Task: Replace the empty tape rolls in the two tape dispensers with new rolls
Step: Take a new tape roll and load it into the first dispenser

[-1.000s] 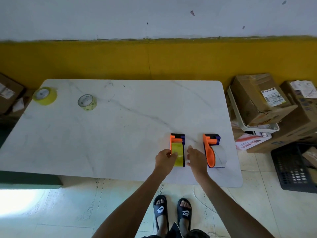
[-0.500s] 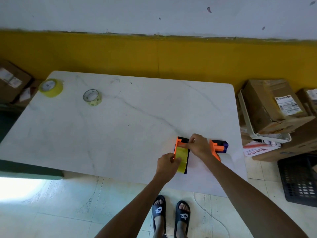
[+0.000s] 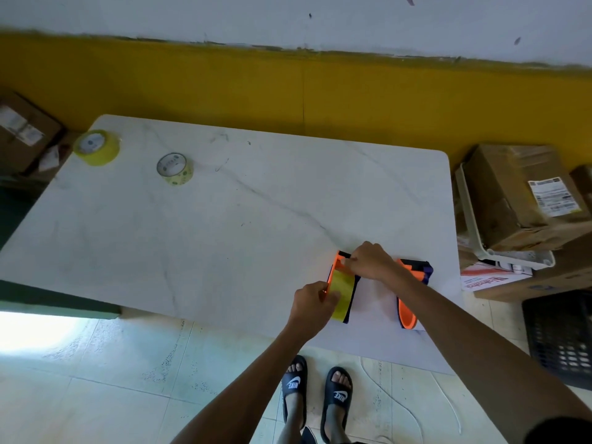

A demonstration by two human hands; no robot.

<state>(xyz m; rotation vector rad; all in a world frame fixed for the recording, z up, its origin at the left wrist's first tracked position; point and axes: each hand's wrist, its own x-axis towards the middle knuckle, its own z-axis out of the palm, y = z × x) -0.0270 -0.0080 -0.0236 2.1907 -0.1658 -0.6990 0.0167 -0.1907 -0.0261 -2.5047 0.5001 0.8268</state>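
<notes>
Head view, step: I judge I am fitting the yellow tape (image 3: 341,291) in the left dispenser (image 3: 339,270) near the surface's (image 3: 224,238) front edge.
Left hand (image 3: 312,302): fingers clamped on the tape.
Right hand (image 3: 368,259): fingers pinching the dispenser's top.
Next: thread the tape end.
Second dispenser (image 3: 408,302): just right.

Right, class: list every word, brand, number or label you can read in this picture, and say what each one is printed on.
"NIKE": strap of the left slide sandal.
"NIKE": strap of the right slide sandal.
Red lettering on the white box: upside down, too blurred to read.
Shipping label on the cardboard box: too small.
Tape roll core print: too small.
</notes>
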